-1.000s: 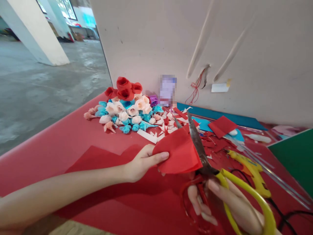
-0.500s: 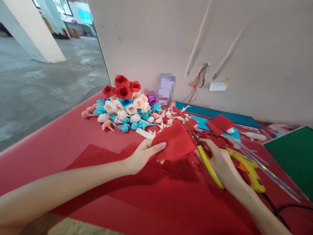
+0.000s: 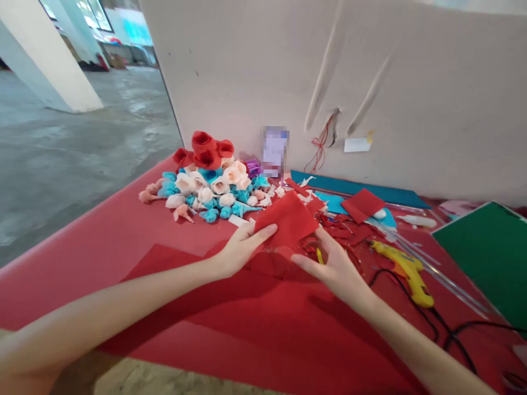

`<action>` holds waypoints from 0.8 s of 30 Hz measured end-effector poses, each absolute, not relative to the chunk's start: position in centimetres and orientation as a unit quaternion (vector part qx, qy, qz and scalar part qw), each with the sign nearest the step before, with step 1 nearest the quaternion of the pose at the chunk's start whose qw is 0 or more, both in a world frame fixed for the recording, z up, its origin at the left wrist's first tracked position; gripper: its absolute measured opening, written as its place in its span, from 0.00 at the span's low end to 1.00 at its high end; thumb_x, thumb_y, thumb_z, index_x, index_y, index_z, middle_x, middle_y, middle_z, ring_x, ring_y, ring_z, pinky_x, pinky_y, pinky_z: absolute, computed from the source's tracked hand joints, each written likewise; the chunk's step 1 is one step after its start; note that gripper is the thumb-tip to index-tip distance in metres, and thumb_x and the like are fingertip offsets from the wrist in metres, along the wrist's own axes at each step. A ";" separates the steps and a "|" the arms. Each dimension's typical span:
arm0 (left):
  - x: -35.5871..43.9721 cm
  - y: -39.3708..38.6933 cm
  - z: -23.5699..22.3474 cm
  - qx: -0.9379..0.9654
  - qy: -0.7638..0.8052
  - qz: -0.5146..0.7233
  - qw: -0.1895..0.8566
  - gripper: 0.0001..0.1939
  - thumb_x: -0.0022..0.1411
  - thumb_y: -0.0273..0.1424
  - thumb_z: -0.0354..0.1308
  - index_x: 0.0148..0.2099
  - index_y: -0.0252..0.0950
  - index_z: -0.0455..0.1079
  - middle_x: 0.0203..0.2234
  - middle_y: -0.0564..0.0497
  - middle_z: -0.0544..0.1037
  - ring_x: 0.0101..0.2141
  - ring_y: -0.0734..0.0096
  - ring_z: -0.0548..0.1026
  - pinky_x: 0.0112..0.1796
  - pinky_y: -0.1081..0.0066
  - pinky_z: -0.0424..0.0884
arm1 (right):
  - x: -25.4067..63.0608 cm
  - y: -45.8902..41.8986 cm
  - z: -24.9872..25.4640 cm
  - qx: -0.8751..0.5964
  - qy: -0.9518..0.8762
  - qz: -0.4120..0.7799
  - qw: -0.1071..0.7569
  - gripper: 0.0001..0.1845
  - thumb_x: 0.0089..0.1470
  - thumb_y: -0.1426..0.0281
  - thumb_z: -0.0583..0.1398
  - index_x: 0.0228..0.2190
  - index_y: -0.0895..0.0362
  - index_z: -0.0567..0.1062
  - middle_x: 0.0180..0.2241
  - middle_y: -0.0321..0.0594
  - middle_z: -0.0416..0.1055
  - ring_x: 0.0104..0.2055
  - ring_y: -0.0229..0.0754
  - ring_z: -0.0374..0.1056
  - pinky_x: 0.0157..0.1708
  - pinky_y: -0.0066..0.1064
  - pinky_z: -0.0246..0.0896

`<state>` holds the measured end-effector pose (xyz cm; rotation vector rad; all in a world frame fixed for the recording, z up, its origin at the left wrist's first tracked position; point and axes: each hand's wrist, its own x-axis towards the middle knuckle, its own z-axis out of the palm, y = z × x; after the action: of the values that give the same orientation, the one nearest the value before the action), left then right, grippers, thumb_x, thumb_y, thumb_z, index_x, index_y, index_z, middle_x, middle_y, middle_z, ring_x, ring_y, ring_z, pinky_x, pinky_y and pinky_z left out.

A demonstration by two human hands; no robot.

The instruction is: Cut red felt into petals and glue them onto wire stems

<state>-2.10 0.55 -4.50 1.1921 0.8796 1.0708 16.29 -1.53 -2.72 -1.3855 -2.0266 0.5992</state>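
Observation:
Between the thumb and fingers of my left hand (image 3: 247, 241) is a square of red paper (image 3: 286, 219), tilted up above the table. My right hand (image 3: 331, 258) is at the paper's lower right corner, thumb and fingers spread apart. Its fingertips reach the paper's edge; whether they touch it I cannot tell. In the gap of that hand a small yellow piece of the scissors' handle (image 3: 320, 255) shows, the rest being hidden. Under both hands lie larger red sheets (image 3: 255, 318) on the red-covered table (image 3: 99, 230).
Paper flowers (image 3: 214, 181) in red, white, pink and blue are heaped at the back left. Red and white scraps lie behind my hands. A yellow glue gun (image 3: 405, 271) with a black cord, a red square (image 3: 364, 204) and a green board (image 3: 486, 258) are on the right. A phone (image 3: 274, 151) leans on the wall.
My right hand has let go of the yellow-handled scissors and moved left to the paper's corner, its fingers now spread. My left hand still holds the red paper. The view has shifted slightly.

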 end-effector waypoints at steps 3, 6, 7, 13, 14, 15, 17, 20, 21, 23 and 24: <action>-2.1 0.2 -4.8 0.539 0.383 0.460 0.593 0.14 0.55 0.40 0.55 0.31 0.32 0.70 0.26 0.52 0.75 0.31 0.69 0.72 0.35 0.71 0.67 | 14.1 -1.9 -1.8 -0.468 -0.665 0.401 0.421 0.19 0.49 0.61 0.58 0.42 0.57 0.67 0.41 0.43 0.72 0.40 0.43 0.69 0.39 0.33 0.65; -2.3 0.2 -4.4 0.561 0.368 0.458 0.583 0.14 0.56 0.40 0.54 0.34 0.33 0.71 0.33 0.50 0.76 0.36 0.66 0.72 0.38 0.70 0.67 | 13.5 -1.7 -1.1 -0.469 -0.650 0.391 0.452 0.12 0.50 0.65 0.57 0.36 0.59 0.71 0.37 0.42 0.74 0.37 0.44 0.70 0.37 0.33 0.65; -2.4 0.3 -4.1 0.568 0.360 0.458 0.582 0.14 0.55 0.40 0.55 0.37 0.35 0.71 0.35 0.50 0.76 0.38 0.65 0.72 0.39 0.70 0.67 | 13.5 -1.7 -0.9 -0.471 -0.657 0.376 0.454 0.11 0.49 0.66 0.58 0.34 0.59 0.72 0.35 0.41 0.74 0.36 0.44 0.70 0.36 0.33 0.64; -3.6 1.4 -1.8 0.717 0.284 0.450 0.451 0.10 0.53 0.31 0.58 0.40 0.36 0.70 0.36 0.49 0.75 0.38 0.68 0.71 0.40 0.69 0.67 | 14.4 -2.0 -0.4 -0.455 -0.711 0.301 0.443 0.07 0.44 0.74 0.58 0.30 0.57 0.72 0.29 0.36 0.70 0.33 0.39 0.65 0.37 0.31 0.59; -3.9 1.5 -1.5 0.744 0.276 0.446 0.414 0.07 0.54 0.29 0.58 0.36 0.35 0.71 0.32 0.50 0.75 0.36 0.69 0.71 0.40 0.68 0.67 | 14.6 -2.0 -0.3 -0.444 -0.724 0.295 0.436 0.07 0.43 0.75 0.58 0.28 0.57 0.72 0.30 0.35 0.70 0.34 0.39 0.65 0.38 0.30 0.59; -4.3 1.7 -1.2 0.767 0.266 0.442 0.381 0.04 0.54 0.28 0.58 0.34 0.34 0.71 0.29 0.50 0.74 0.34 0.70 0.71 0.39 0.68 0.66 | 14.8 -1.9 -0.2 -0.430 -0.740 0.295 0.425 0.08 0.41 0.77 0.58 0.28 0.56 0.72 0.31 0.35 0.69 0.36 0.39 0.64 0.40 0.30 0.58; -5.1 1.8 -0.8 0.802 0.233 0.437 0.333 0.02 0.54 0.26 0.57 0.32 0.35 0.71 0.26 0.51 0.74 0.32 0.71 0.70 0.39 0.66 0.66 | 15.4 -1.4 0.3 -0.401 -0.761 0.328 0.390 0.14 0.39 0.80 0.57 0.31 0.55 0.71 0.37 0.35 0.68 0.42 0.40 0.63 0.45 0.31 0.54; -6.5 1.7 -0.4 0.837 0.191 0.430 0.279 0.07 0.55 0.23 0.55 0.34 0.38 0.72 0.29 0.51 0.74 0.34 0.71 0.69 0.43 0.63 0.64 | 15.5 0.2 0.7 -0.405 -0.726 0.457 0.315 0.22 0.39 0.81 0.54 0.39 0.53 0.69 0.46 0.36 0.64 0.51 0.40 0.56 0.53 0.33 0.46; -7.0 1.6 -0.3 0.846 0.183 0.428 0.259 0.08 0.56 0.22 0.55 0.34 0.39 0.72 0.30 0.51 0.74 0.36 0.70 0.69 0.44 0.62 0.64 | 15.3 0.8 0.6 -0.410 -0.709 0.497 0.286 0.20 0.43 0.78 0.54 0.40 0.54 0.69 0.46 0.38 0.64 0.51 0.40 0.57 0.53 0.35 0.47; -7.9 1.4 -0.5 0.859 0.181 0.424 0.223 0.09 0.56 0.23 0.55 0.35 0.41 0.73 0.34 0.50 0.74 0.39 0.69 0.68 0.46 0.61 0.62 | 14.2 1.9 0.4 -0.402 -0.683 0.567 0.224 0.13 0.51 0.69 0.51 0.37 0.56 0.72 0.43 0.42 0.68 0.46 0.42 0.63 0.47 0.37 0.56; -8.3 1.3 -0.6 0.864 0.184 0.421 0.207 0.09 0.56 0.23 0.56 0.35 0.42 0.73 0.35 0.50 0.74 0.40 0.68 0.67 0.46 0.61 0.62 | 13.5 2.3 0.2 -0.386 -0.676 0.597 0.193 0.15 0.53 0.65 0.49 0.35 0.58 0.73 0.40 0.43 0.70 0.42 0.42 0.65 0.43 0.36 0.60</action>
<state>-8.29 1.32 -0.58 2.4060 0.5134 1.1717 13.52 2.29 0.17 -1.0827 -1.8976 1.6761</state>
